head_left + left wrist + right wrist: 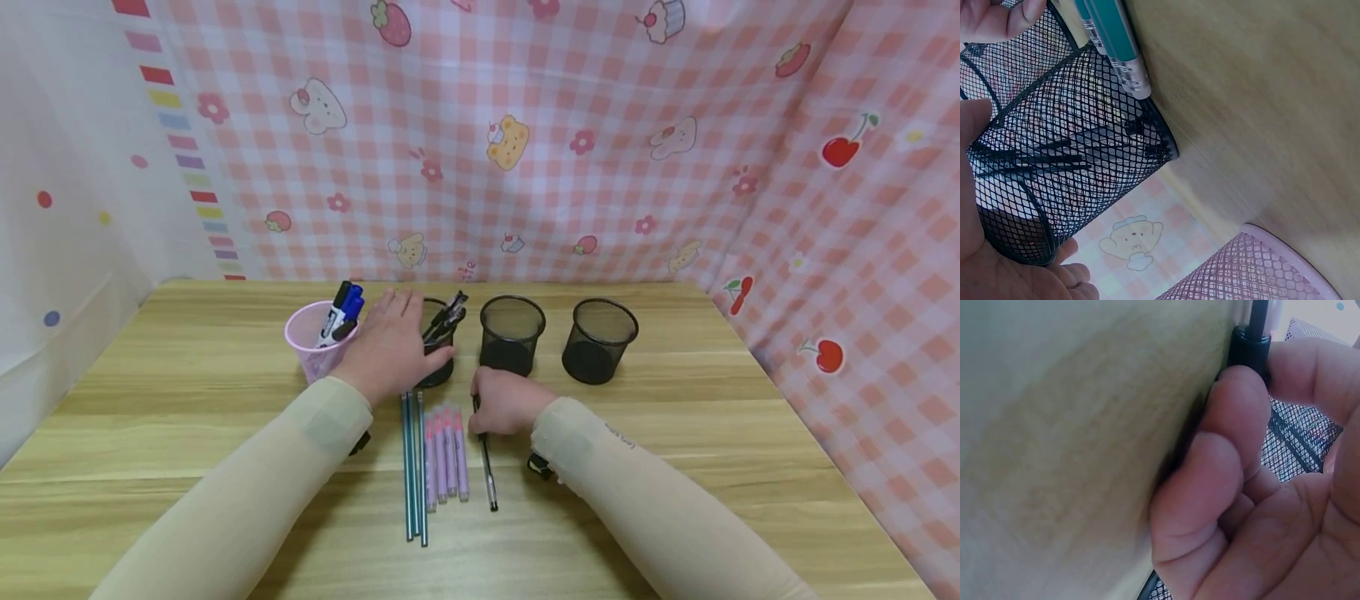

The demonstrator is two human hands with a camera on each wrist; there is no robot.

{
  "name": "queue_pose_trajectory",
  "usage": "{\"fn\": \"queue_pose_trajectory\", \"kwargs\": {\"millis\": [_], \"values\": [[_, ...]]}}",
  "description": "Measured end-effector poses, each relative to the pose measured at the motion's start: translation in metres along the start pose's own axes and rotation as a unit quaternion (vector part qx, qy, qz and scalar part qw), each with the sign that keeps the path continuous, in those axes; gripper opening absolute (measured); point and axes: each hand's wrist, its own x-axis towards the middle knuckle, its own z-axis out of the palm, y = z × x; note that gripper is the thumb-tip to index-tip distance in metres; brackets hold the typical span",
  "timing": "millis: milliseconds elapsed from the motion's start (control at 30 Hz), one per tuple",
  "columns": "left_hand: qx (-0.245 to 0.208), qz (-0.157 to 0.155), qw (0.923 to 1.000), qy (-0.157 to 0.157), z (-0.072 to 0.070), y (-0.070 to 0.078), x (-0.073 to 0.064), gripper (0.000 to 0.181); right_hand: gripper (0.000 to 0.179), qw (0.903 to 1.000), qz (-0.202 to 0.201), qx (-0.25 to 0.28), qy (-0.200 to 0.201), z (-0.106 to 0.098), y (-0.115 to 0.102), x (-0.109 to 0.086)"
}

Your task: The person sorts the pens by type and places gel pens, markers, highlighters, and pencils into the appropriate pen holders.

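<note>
Above the tabletop (675, 467), right hand (508, 402): curled; we pinched a pen (488, 475).
Left hand (393, 342): our thumb and fingers wrapped a black cup (1097, 125).
Pen: lay right of the purple pens (451, 458); picking it up seemed our step, the next move calling for a firm lift.
Black cup: held black pens (446, 321).
Pink cup (313, 360): held markers (341, 315).
Farther right: two more cups (513, 354) stood.

Little here is legible. On the pink checked cloth (450, 100), near its lower edge, we note a short reddish word running sideways; we make out what looks like "fe" at its end, the start uncertain. On the right sleeve (660, 500) we see small dark characters, unreadable. Dark print on the white marker (328, 325) is too small for us.
</note>
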Motion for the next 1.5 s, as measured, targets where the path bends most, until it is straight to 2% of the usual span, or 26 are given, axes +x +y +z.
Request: {"fn": "queue_pose_trajectory", "kwargs": {"millis": [633,933,1200,1500], "values": [[0.005,0.006,1.0000,0.005,0.000,-0.001,0.001,0.101,0.044,0.9999,-0.001,0.010,-0.002,-0.001,0.001,0.000],[-0.005,-0.003,1.0000,-0.001,0.001,0.000,0.001,0.102,0.041,0.9986,-0.001,0.052,0.002,-0.001,0.003,-0.004],[-0.005,-0.005,1.0000,0.000,0.002,-0.001,0.001,0.102,0.045,0.9967,-0.009,0.067,0.045,-0.005,0.006,-0.010],[-0.009,-0.010,0.9999,-0.006,0.002,0.000,0.001,0.102,0.048,0.9842,-0.046,0.137,0.102,-0.013,0.010,-0.017]]}}
